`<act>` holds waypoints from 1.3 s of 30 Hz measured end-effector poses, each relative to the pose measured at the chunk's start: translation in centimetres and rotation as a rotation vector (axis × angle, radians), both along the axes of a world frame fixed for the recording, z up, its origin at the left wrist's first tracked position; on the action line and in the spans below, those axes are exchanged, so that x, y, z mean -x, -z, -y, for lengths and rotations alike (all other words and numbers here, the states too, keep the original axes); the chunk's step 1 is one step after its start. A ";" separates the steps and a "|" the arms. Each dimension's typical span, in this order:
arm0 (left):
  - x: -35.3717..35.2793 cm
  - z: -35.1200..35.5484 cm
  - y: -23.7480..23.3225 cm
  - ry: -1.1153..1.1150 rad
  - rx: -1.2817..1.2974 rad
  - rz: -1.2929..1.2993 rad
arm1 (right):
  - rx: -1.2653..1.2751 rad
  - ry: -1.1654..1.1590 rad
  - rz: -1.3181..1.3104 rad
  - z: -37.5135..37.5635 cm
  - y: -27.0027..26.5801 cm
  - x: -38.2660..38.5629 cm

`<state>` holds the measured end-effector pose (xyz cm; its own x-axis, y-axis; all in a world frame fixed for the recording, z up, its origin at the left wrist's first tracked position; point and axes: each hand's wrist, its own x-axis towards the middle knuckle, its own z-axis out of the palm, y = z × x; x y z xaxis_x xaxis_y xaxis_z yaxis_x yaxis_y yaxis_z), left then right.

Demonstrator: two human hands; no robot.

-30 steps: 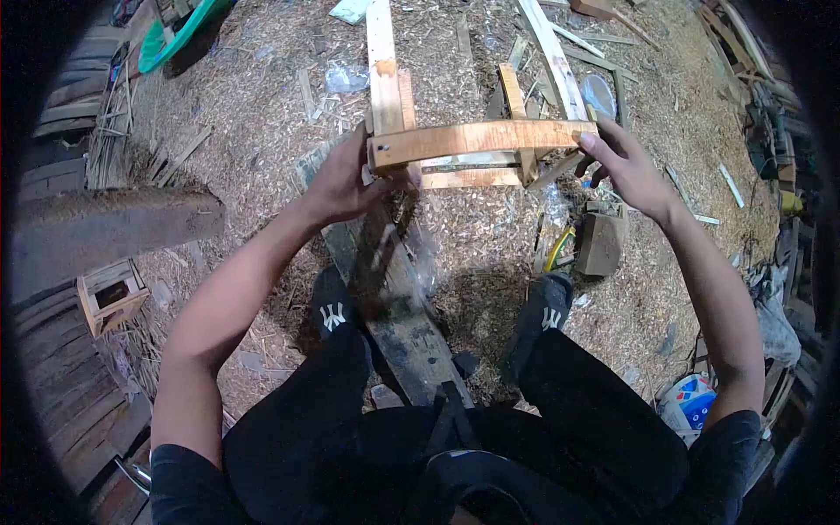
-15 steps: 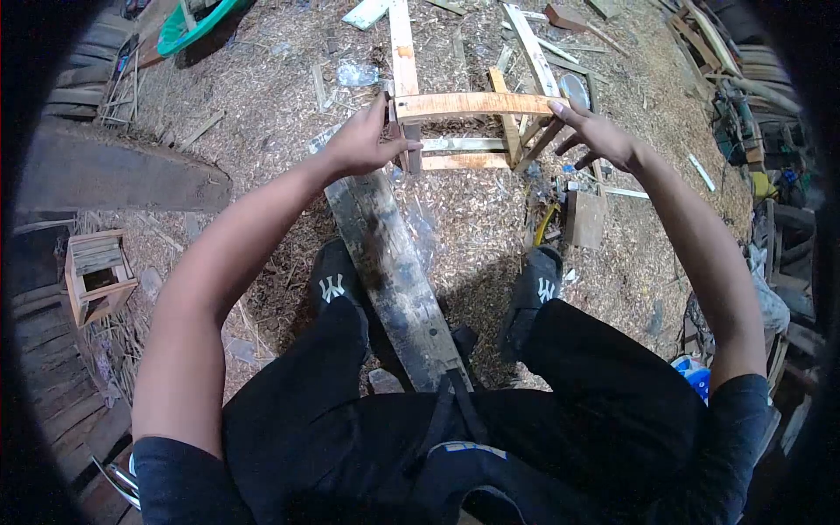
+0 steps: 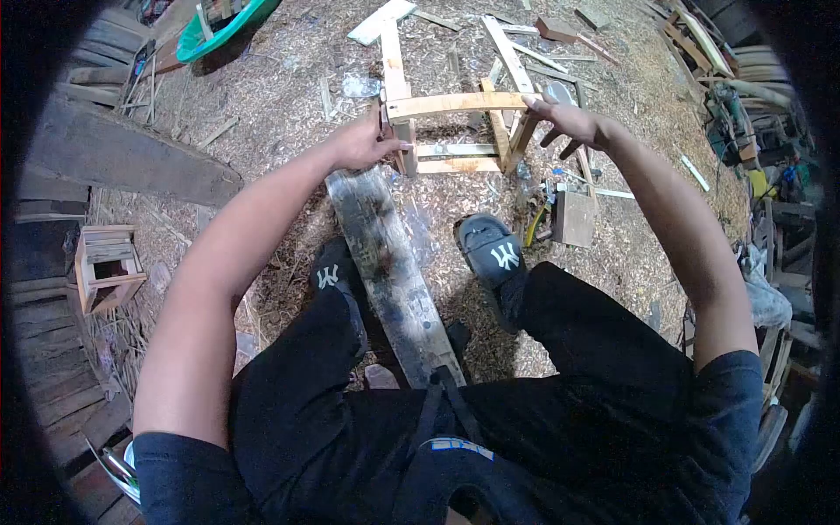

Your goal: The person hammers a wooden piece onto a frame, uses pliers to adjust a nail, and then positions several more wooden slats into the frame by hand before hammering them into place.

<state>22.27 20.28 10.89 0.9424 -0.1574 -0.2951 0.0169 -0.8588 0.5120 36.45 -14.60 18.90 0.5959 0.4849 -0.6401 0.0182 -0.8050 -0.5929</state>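
Observation:
A light wooden chair frame with a curved top slat stands in front of me, beyond a worn, stained plank. My left hand is closed round the frame's left upright just below the slat's end, thumb reaching across it. At the slat's right end, my right hand holds the corner with thumb and finger; its other fingers hang loosely apart. Long wooden bars extend away from the frame at the far side. Some of the joints are hidden behind my hands.
Wood shavings cover the floor. Near my right foot lie a yellow-handled tool and a wooden block. A thick beam and a small wooden stool are at left, a green basin behind them. Clutter lines the right wall.
My right foot has shifted inward toward the plank and turned. The view has moved slightly; the frame sits a little further left in it, with both hands still at its corners.

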 end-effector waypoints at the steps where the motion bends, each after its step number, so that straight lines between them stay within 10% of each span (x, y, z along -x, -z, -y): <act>1: 0.3 0.2 -0.1 0.002 0.012 -0.030 | -0.001 -0.002 -0.003 0.3 0.1 -0.3; 15: 0.9 -0.2 -0.4 -0.096 0.463 -0.075 | -0.247 0.169 0.193 2.1 1.8 2.0; 17: 1.1 -1.3 0.1 -0.102 0.691 -0.187 | -0.359 0.368 -0.135 1.8 -0.5 2.2; 30: -0.1 -2.5 5.7 -0.024 0.311 -0.104 | -0.414 1.059 -0.169 -1.4 1.4 0.5; 39: 0.8 -0.1 5.5 -0.040 0.557 0.077 | -0.496 0.985 -0.602 0.5 0.1 -0.7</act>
<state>21.44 20.33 5.44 0.9665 -0.2332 -0.1074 -0.0117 -0.4581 0.8888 37.12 -15.05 18.83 0.5182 0.2671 -0.8125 -0.8413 -0.0118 -0.5405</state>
